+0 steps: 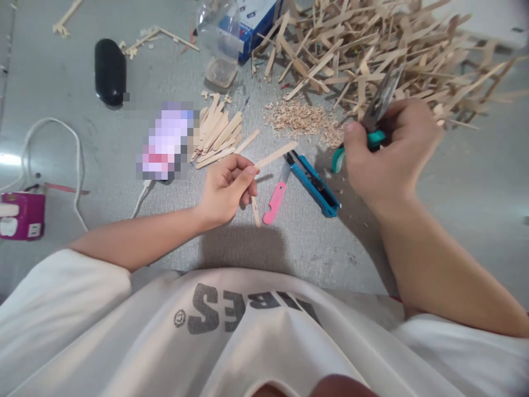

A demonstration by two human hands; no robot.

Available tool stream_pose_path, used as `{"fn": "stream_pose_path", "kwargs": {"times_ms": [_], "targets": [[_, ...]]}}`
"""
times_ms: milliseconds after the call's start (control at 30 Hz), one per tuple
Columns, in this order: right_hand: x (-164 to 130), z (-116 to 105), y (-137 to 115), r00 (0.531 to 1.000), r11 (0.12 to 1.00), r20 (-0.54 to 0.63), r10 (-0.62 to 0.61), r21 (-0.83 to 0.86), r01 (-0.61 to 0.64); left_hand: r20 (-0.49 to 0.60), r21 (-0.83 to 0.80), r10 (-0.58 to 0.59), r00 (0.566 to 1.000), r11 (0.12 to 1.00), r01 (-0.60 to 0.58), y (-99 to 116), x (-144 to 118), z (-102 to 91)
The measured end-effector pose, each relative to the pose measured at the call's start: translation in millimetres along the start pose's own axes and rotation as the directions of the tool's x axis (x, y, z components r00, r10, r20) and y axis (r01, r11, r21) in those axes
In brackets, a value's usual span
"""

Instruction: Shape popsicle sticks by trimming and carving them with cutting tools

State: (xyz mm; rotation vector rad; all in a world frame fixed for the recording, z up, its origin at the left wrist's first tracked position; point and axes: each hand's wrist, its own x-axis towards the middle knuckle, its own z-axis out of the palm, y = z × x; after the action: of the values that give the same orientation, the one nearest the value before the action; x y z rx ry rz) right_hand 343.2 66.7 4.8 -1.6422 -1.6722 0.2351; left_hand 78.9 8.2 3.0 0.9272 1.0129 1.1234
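Observation:
My left hand (233, 184) pinches a wooden popsicle stick (278, 154) between thumb and fingers, its free end pointing right. Under that hand lies another short stick (255, 212). My right hand (392, 146) is closed round a pair of pliers (382, 102) with teal grips, jaws pointing up and away. Part of the grips is hidden by the fingers. Between the hands a pink folding knife (275, 203) and a blue box cutter (316, 187) rest on the table. Just beyond my left hand is a bunch of popsicle sticks (219, 129).
A large heap of sticks (363, 49) fills the back right, with wood chips (303, 118) before it. A clear plastic container (219, 44), blue box (256, 27), black case (109, 71), blurred phone (167, 138), white cable (78, 149) and magenta plug block (25, 215) stand leftward.

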Motion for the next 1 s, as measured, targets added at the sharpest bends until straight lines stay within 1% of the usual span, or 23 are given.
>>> {"fn": "stream_pose_path", "kwargs": {"times_ms": [33, 100, 200, 267, 333, 367, 400, 467, 500, 567, 633, 667, 700, 733, 867, 1000], "targets": [[-4, 3, -1, 0.999, 0.999, -0.044, 0.008, 0.043, -0.006, 0.010, -0.002, -0.007, 1.000, 1.000, 0.007, 0, 0, -0.1], [-11, 8, -7, 0.999, 0.994, -0.048, 0.026, 0.111, -0.020, 0.023, -0.004, -0.014, 1.000, 1.000, 0.014, -1, 0, -0.8], [-16, 9, -12, 0.994, 0.987, 0.068, 0.091, 0.123, -0.099, 0.041, 0.000, -0.009, 0.999, 1.000, 0.009, -3, 1, -2.0], [-14, 6, -10, 0.977, 0.978, 0.160, 0.142, 0.128, -0.163, 0.051, 0.009, 0.002, 0.999, 1.000, -0.002, -4, 0, -2.5], [-10, -1, -6, 0.960, 0.972, 0.240, 0.144, 0.145, -0.182, 0.063, 0.022, 0.016, 0.998, 1.000, -0.018, -4, 0, -2.7], [-8, -5, -4, 0.958, 0.977, 0.262, 0.113, 0.144, -0.155, 0.068, 0.027, 0.025, 0.997, 0.999, -0.027, -4, 0, -2.8], [-8, -10, -2, 0.960, 0.987, 0.274, 0.061, 0.127, -0.099, 0.071, 0.033, 0.036, 0.997, 0.999, -0.038, -4, 0, -2.8], [-10, -21, 1, 0.951, 0.994, 0.292, -0.099, 0.070, 0.082, 0.080, 0.044, 0.062, 0.995, 0.997, -0.066, -4, -1, -3.0], [-12, -26, 2, 0.930, 0.982, 0.316, -0.189, 0.043, 0.185, 0.087, 0.049, 0.078, 0.993, 0.995, -0.082, -4, -1, -3.1], [-18, -33, 2, 0.854, 0.929, 0.382, -0.354, 0.036, 0.369, 0.109, 0.062, 0.115, 0.987, 0.991, -0.122, -4, -1, -3.4], [-25, -37, 2, 0.766, 0.867, 0.432, -0.476, 0.085, 0.491, 0.138, 0.082, 0.144, 0.980, 0.984, -0.157, -5, -1, -3.9], [-28, -38, 2, 0.735, 0.844, 0.442, -0.514, 0.107, 0.526, 0.149, 0.098, 0.150, 0.977, 0.981, -0.166, -6, -1, -4.1], [-30, -38, 2, 0.717, 0.828, 0.444, -0.538, 0.120, 0.547, 0.157, 0.116, 0.150, 0.976, 0.979, -0.169, -6, -1, -4.4], [-31, -39, 2, 0.710, 0.823, 0.446, -0.545, 0.123, 0.554, 0.160, 0.135, 0.146, 0.976, 0.977, -0.168, -7, 0, -4.7], [-33, -40, 1, 0.724, 0.851, 0.485, -0.490, 0.087, 0.517, 0.183, 0.202, 0.153, 0.971, 0.961, -0.190, -8, 0, -5.7], [-33, -43, 1, 0.709, 0.849, 0.505, -0.492, 0.099, 0.519, 0.224, 0.245, 0.195, 0.955, 0.937, -0.249, -9, 1, -6.6]]}}
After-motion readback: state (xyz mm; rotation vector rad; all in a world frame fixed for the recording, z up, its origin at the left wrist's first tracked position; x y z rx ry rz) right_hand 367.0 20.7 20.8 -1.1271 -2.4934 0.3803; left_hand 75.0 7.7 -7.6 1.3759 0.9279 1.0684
